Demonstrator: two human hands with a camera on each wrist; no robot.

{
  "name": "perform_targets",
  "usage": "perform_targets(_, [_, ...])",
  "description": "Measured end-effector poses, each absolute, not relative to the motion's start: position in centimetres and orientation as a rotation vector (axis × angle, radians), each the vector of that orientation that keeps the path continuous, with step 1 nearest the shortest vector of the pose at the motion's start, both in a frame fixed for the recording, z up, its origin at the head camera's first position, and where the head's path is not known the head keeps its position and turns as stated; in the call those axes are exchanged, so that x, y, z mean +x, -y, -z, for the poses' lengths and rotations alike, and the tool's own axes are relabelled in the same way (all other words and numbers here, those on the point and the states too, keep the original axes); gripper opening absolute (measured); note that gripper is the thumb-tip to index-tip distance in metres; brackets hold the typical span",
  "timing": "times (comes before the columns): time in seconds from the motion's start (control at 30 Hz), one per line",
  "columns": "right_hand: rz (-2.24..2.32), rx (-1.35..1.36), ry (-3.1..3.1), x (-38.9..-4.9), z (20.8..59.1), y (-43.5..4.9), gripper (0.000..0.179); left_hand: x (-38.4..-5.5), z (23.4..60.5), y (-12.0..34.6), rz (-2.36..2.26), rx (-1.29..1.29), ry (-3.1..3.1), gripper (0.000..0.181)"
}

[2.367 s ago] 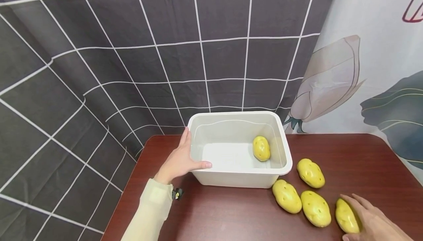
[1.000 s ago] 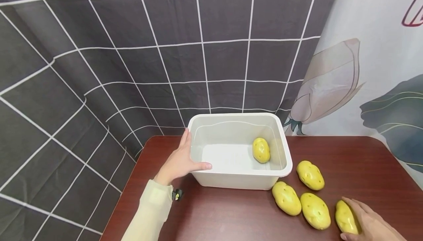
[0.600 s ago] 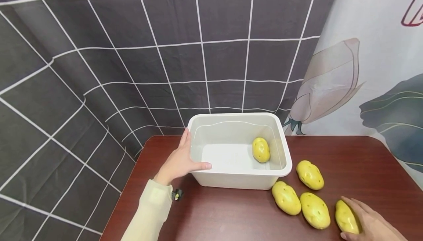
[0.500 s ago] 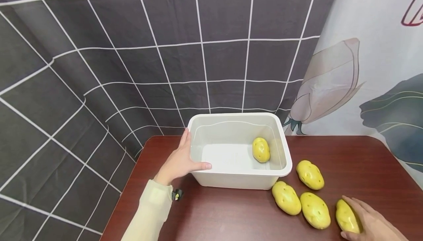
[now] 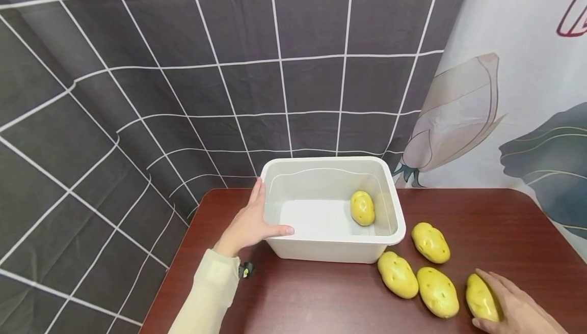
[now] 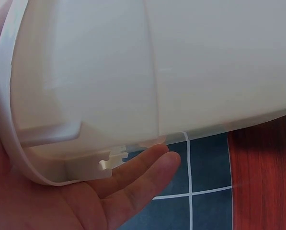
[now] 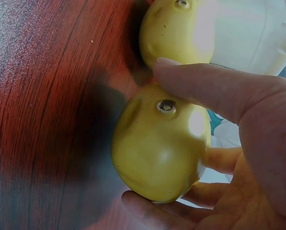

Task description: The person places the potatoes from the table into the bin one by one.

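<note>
My left hand (image 5: pixel 245 227) holds the near left corner of a white plastic storage bin (image 5: pixel 325 249), thumb along the front rim and fingers against the left side. In the left wrist view, two fingertips (image 6: pixel 164 165) reach past the bin's outer wall (image 6: pixel 205 62). At the lower right my right hand (image 5: pixel 518 306) grips a yellow potato (image 5: pixel 479 297). The right wrist view shows the thumb over the end of this potato (image 7: pixel 157 148) and the fingers curled round its far side. Inside the bin, toward its right end, lies another potato (image 5: pixel 363 208).
Three more potatoes rest on the dark red wooden table (image 5: pixel 298 293): one at the bin's front right corner (image 5: pixel 398 275), one beside it (image 5: pixel 437 292), one farther back (image 5: pixel 430 243). Behind hangs a dark grid-patterned cloth (image 5: pixel 316 89), with a floral white curtain (image 5: pixel 527 69) to its right.
The right thumb has shifted slightly against the potato, and that potato has tilted a little upward in view. My left hand and the bin have stayed in place.
</note>
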State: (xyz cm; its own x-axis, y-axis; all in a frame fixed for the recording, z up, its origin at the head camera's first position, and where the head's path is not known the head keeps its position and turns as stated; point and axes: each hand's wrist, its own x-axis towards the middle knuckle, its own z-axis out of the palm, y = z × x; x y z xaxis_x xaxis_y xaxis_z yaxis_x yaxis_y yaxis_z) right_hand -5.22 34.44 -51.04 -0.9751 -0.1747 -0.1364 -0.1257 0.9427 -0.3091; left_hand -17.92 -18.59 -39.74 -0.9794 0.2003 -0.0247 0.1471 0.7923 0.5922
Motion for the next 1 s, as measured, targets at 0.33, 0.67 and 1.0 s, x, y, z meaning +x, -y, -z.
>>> perform_targets(0.33, [0.449, -0.237, -2.936, -5.2, 50.8, -34.3, 0.095, -18.0, 39.7, 18.6, -0.944, 0.286, -2.890, 0.139])
perform_targets(0.67, [0.422, -0.201, -2.885, -5.3, 49.8, -33.9, 0.097, -17.9, 39.5, 18.5, -0.950, 0.289, -2.888, 0.136])
perform_targets(1.0, [0.414, -0.193, -2.876, -5.4, 49.5, -33.9, 0.098, -17.8, 39.7, 18.5, -0.955, 0.297, -2.887, 0.138])
